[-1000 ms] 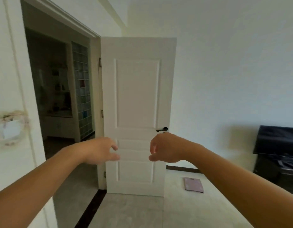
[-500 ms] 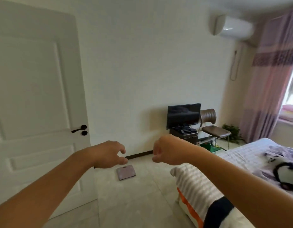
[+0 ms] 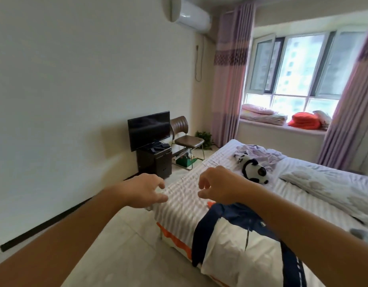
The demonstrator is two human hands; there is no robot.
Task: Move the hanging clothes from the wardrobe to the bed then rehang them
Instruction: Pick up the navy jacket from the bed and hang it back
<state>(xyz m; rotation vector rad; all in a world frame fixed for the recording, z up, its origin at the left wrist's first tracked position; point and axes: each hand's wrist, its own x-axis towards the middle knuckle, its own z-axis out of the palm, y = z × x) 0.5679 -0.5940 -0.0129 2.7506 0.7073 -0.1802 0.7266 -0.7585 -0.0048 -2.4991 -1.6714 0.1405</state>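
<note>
A bed (image 3: 185, 195) with a striped sheet fills the right half of the view. On its near corner lies a navy and white jacket (image 3: 241, 249). Both my arms reach forward over that corner. My left hand (image 3: 145, 190) hovers with fingers loosely curled and holds nothing. My right hand (image 3: 218, 188) hovers just above the jacket's collar, fingers loosely curled, also holding nothing. No wardrobe is in view.
A panda toy (image 3: 252, 168) and crumpled lilac cloth (image 3: 259, 152) lie further up the bed, a folded quilt (image 3: 328, 187) to the right. A TV (image 3: 149, 129) on a dark stand and a brown chair (image 3: 185, 135) stand by the left wall. Tiled floor (image 3: 121, 245) runs along the bed.
The view has swung right from the white door to the bed and window. Both hands stayed raised in front, with the fingers uncurling a little.
</note>
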